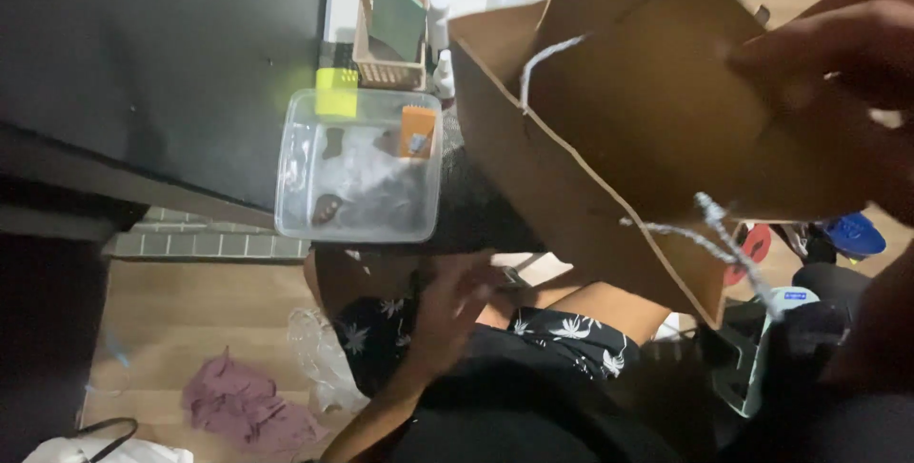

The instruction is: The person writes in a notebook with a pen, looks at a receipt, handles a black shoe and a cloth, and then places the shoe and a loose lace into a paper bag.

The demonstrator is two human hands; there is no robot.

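Filling the right half of the view: a stiff brown paper bag [628, 130], creased and angular, mouth gaping, twisted white cord handles dangling from its rim. Gripping its upper right side, blurred: the right hand [838, 63], fingers closing on the paper. Lying to the left on the dark counter [171, 54]: a clear rectangular plastic container [357, 173] with rounded corners, small dark bits inside. Reaching low in the middle above a black floral-print fabric: the left hand [452, 301], fingers loosely curled, holding nothing clearly visible. Crumpling on the wooden floor [171, 301]: a soft mauve cloth [238, 406].
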